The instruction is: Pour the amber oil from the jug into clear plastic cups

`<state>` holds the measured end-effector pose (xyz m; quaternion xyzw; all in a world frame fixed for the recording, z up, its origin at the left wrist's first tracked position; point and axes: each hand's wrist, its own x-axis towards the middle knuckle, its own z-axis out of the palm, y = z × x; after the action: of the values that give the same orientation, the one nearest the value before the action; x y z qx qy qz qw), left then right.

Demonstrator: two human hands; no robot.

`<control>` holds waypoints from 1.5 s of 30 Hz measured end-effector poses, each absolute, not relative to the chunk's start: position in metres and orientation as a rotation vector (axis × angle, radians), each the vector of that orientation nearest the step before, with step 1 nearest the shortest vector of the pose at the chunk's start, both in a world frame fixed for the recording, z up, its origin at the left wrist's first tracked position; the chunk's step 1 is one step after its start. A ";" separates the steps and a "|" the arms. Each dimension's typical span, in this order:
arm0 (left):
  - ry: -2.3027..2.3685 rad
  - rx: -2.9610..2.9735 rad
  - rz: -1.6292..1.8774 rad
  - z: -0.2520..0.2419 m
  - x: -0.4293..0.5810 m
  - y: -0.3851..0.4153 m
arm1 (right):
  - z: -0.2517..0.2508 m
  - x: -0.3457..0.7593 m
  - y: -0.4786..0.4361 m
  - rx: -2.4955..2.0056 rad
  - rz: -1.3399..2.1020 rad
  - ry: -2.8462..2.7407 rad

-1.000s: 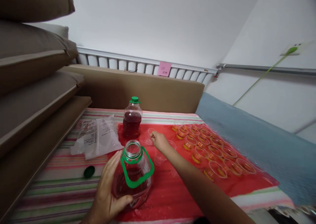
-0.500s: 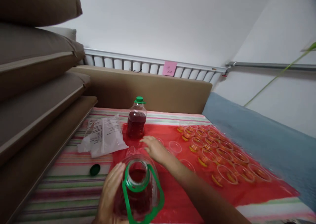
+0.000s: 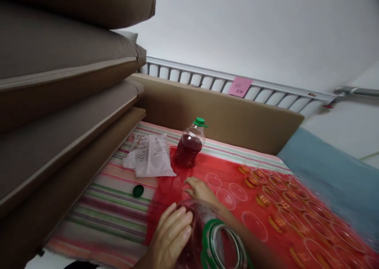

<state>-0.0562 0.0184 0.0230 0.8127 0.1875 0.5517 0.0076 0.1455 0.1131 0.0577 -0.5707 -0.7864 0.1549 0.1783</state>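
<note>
A clear jug (image 3: pixel 194 237) of dark red liquid, with a green collar at its uncapped mouth, is tilted at the bottom of the view. My left hand (image 3: pixel 173 237) lies along its left side, fingers pressed on the plastic, gripping it. Beyond the jug, my right hand (image 3: pixel 203 192) reaches low over a red plastic sheet (image 3: pixel 207 162), thumb and fingers apart, with nothing visible in them. Clear cups (image 3: pixel 225 198) stand just to its right. A second jug (image 3: pixel 189 146), capped in green and partly full of red liquid, is farther back.
A white plastic bag (image 3: pixel 152 156) and a dark green cap (image 3: pixel 138 190) lie on the striped cloth (image 3: pixel 115 207) at left. Several cups with yellow-orange pieces (image 3: pixel 280 223) stand in rows at right. Stacked cushions (image 3: pixel 74 55) border the left; a brown board (image 3: pixel 219 113) stands behind.
The view has swung left, so the scene appears farther right. The held jug has gone from nearly upright to tilted. My right hand remains stretched out low over the red sheet.
</note>
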 end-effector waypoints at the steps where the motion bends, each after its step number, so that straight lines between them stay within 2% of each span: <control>1: 0.596 2.525 1.696 0.023 -0.058 0.017 | 0.064 0.146 0.114 -1.637 0.413 -2.208; 5: 0.668 2.444 1.658 0.033 -0.062 0.015 | 0.093 0.166 0.097 -1.724 0.251 -1.977; 8: 0.749 2.350 1.649 0.040 -0.064 0.021 | 0.097 0.190 0.048 -1.764 0.128 -1.746; 12: 0.767 2.259 1.631 0.045 -0.063 0.033 | 0.065 0.211 -0.027 -1.843 0.006 -1.580; 15: 0.748 2.229 1.652 0.046 -0.059 0.039 | 0.039 0.214 -0.053 -1.911 -0.035 -1.658; 26: 0.823 2.246 1.674 0.045 -0.053 0.037 | 0.042 0.204 -0.039 -2.255 0.135 -1.765; 30: 0.867 2.278 1.652 0.045 -0.054 0.040 | 0.048 0.211 -0.052 -2.223 0.195 -1.690; 37: 0.877 2.300 1.635 0.047 -0.050 0.042 | 0.047 0.261 -0.080 -2.133 0.049 -1.480; 45: 0.943 2.303 1.579 0.051 -0.051 0.038 | 0.031 0.276 -0.066 -2.029 0.157 -1.407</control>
<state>-0.0511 0.0383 0.0513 0.7777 0.3184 0.5333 0.0971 0.2764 -0.0659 0.0312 -0.7749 -0.5372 0.0598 0.3278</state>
